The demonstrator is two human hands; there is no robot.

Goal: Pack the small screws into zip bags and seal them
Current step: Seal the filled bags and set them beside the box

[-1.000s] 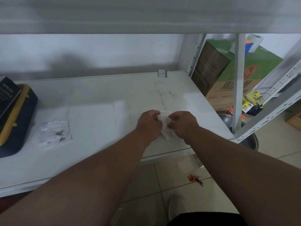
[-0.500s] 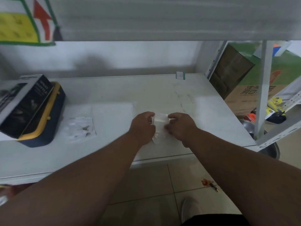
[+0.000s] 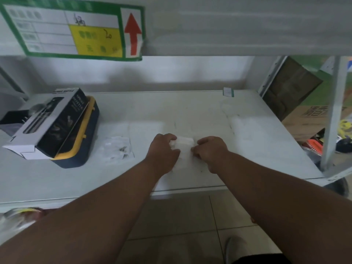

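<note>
One zip bag [image 3: 183,149] is pinched in both hands' grip, left hand [image 3: 163,152] and right hand [image 3: 210,152], probably mid-seal; another bag [image 3: 118,149] with screws lies left of it.

You have one view only, from the camera on your head. It looks forward and down from close range onto the shelf [image 3: 190,115], with your forearms reaching in from the bottom edge and the floor [image 3: 181,221] just below. The upper shelf [image 3: 238,25] crosses the top.
</note>
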